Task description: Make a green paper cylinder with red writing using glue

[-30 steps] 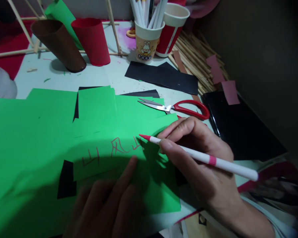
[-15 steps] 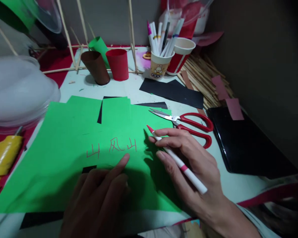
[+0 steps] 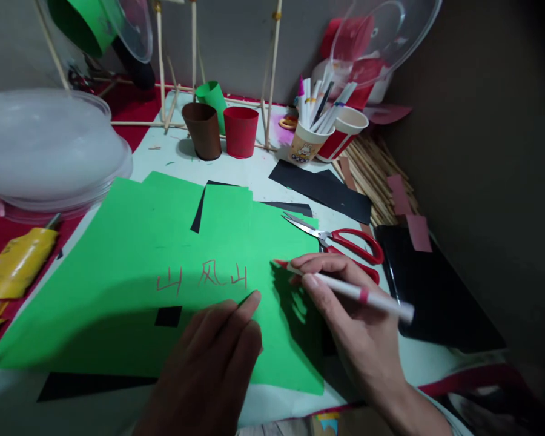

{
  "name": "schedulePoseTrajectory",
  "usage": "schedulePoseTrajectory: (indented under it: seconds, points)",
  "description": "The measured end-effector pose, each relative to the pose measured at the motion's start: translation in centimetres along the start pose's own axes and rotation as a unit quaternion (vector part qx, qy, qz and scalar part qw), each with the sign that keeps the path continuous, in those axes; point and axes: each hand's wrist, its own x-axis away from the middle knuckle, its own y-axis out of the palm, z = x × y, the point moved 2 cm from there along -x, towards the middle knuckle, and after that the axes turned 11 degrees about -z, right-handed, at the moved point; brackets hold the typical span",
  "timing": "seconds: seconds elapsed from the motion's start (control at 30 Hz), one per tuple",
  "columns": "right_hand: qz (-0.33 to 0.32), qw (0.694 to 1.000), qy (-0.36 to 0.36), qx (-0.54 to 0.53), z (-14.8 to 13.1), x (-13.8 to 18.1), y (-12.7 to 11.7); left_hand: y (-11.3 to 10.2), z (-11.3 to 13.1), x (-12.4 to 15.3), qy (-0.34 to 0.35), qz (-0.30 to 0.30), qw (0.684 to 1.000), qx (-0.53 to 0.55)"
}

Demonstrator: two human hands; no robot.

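Green paper sheets (image 3: 131,254) lie spread over the table, with red characters (image 3: 202,280) drawn on the top sheet. My left hand (image 3: 209,363) rests flat on the green paper just below the characters, fingers together and stretched out. My right hand (image 3: 345,315) holds a white marker with a red tip (image 3: 345,287), its tip low over the paper to the right of the characters. Red-handled scissors (image 3: 340,239) lie just beyond my right hand.
Black paper pieces (image 3: 322,188) lie behind the green sheets. Brown (image 3: 203,130), green and red paper cups (image 3: 240,131) stand at the back beside a cup of markers (image 3: 306,142). Wooden sticks (image 3: 372,175), a black pad (image 3: 436,290), a clear plastic bowl (image 3: 45,151) and a yellow tube (image 3: 16,263) lie around.
The view has tilted up and pulled back. My right hand turned the marker from a steep angle to nearly level, its tip back near the paper. My left hand stayed on the sheet.
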Motion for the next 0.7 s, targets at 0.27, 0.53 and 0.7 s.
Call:
schedulePoseTrajectory:
  seconds: [0.27,0.53,0.7]
  points:
    - [-0.013,0.988,0.049,-0.145,0.4,-1.5,0.5,-0.2,-0.6,-0.1,0.058,0.060,0.993,-0.080]
    - [-0.003,1.000,0.025,-0.001,0.0,-1.7,0.9,1.1,-0.7,0.8,0.077,0.085,0.991,-0.071]
    - [-0.002,0.999,0.050,0.006,0.1,-1.9,0.9,2.3,0.1,1.2,0.025,0.128,0.990,-0.053]
